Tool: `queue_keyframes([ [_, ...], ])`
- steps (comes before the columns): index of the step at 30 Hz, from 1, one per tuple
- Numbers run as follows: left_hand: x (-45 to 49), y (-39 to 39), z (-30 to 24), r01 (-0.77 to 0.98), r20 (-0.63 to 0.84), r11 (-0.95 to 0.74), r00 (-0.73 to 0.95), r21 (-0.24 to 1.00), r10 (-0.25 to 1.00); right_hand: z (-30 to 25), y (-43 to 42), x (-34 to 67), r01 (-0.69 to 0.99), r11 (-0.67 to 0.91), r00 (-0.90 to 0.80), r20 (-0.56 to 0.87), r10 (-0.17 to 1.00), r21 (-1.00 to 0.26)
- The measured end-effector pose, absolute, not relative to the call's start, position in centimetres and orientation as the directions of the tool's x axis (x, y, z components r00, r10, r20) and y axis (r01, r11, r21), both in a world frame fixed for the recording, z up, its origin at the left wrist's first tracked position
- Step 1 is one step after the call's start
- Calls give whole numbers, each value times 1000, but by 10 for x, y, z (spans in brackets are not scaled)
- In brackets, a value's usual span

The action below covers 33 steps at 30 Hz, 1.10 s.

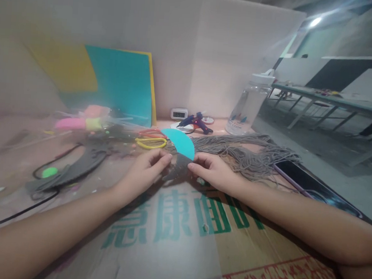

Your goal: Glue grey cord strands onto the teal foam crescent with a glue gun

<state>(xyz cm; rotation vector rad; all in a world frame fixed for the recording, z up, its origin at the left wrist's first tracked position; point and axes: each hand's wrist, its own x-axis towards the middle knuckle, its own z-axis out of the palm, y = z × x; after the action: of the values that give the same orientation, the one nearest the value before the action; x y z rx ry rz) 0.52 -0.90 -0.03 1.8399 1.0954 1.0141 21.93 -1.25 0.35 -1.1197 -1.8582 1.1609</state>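
Between my two hands is a rounded turquoise piece (181,141), its lower part covered by dark grey cord-like material. My left hand (150,166) pinches its left edge with thumb and forefinger. On the opposite side, the thumb and curled fingers of my right hand (211,170) grip it. Just behind my left hand lie scissors (150,143) with yellow handles, and an orange handle shows beyond them. A loose bundle of grey cord (247,156) spreads behind my right hand. At the left, a blurred grey curved piece (78,170) lies beside a green ball (50,172).
Printed cardboard (172,249) covers the near surface. Toward the back stand a glue gun (197,122), a small digital clock (179,114) and a clear bottle (249,103). A phone (313,184) lies right. Turquoise and yellow sheets (123,82) lean against the white partition.
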Motion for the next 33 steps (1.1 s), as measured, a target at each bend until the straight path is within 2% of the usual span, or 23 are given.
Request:
queue_keyframes([
  [7,6,-2,-11,231,229,-273,199,934,953,0,-13,219,331,262,-406,115,907,-907],
  [9,6,-3,-8,267,230,-276,190,923,954,0,-12,219,345,260,-380,120,917,-902],
  [14,6,-7,-1,437,297,-432,346,789,890,1,-13,219,339,254,-364,123,923,-906],
  [16,6,-8,-1,451,340,-508,404,734,849,2,-15,219,339,251,-379,112,919,-907],
  [20,6,-8,-2,453,350,-551,454,701,819,4,-18,217,370,254,-398,95,912,-894],
  [26,6,-10,1,475,293,-477,411,739,863,4,-17,218,412,294,-430,100,897,-862],
  [33,6,-11,2,403,253,-401,372,823,893,6,-18,217,406,274,-461,63,885,-872],
])
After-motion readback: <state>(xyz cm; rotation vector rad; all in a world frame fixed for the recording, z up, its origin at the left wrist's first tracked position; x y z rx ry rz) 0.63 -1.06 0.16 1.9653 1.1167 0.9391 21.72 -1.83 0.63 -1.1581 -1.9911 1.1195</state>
